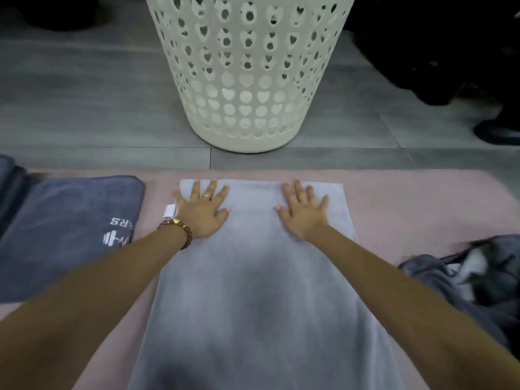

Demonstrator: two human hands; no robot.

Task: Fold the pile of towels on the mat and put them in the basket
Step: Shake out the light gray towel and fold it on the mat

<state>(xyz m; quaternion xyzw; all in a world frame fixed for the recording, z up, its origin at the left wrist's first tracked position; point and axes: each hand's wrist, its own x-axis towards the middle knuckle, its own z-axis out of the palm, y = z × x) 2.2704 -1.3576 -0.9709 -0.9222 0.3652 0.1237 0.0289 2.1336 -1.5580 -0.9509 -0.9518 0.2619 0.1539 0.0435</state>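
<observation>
Both the left hand (204, 212) and right hand (302, 213) press flat, fingers spread, smoothing the light grey towel (253, 277) under them, probably before gripping its far edge to fold.

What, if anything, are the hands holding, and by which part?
Nothing is held. The left hand and right hand lie flat, fingers spread, on the far end of the light grey towel.

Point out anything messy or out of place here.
Only the crumpled heap of towels at the right edge of the mat looks untidy. The light grey towel lies flat under the left hand and right hand; the basket stands upright.
</observation>
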